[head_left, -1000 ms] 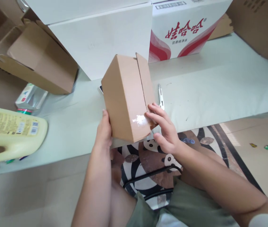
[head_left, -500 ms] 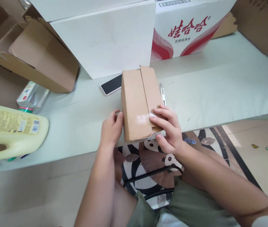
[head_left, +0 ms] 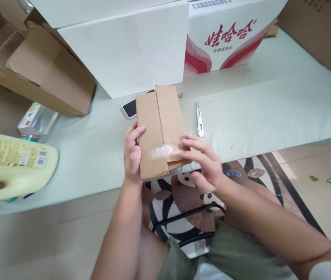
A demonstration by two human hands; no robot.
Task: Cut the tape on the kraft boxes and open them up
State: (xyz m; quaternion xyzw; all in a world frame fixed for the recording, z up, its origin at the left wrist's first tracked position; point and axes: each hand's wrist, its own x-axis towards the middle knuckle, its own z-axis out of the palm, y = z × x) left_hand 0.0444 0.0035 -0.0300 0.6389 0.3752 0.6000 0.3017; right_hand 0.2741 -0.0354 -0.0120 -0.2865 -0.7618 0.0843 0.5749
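A small brown cardboard box [head_left: 156, 124] lies on the pale green table [head_left: 255, 109] at its front edge, its closed flaps facing up with a strip of clear tape across the near end. My left hand [head_left: 132, 155] grips the box's left side, fingers curled over the edge. My right hand [head_left: 204, 163] rests on the taped near right corner with its fingers spread and pressing on the tape. A small silver cutter [head_left: 199, 120] lies on the table just right of the box.
A phone [head_left: 129, 108] peeks out behind the box. A large white carton [head_left: 124, 50] and a red-printed white carton [head_left: 226, 35] stand at the back. An open brown box [head_left: 42, 74] and a yellow jug [head_left: 10, 167] are on the left.
The box was held tilted up on edge, then was laid flat on the table and shifted left over the phone. My right hand stays at the taped corner.
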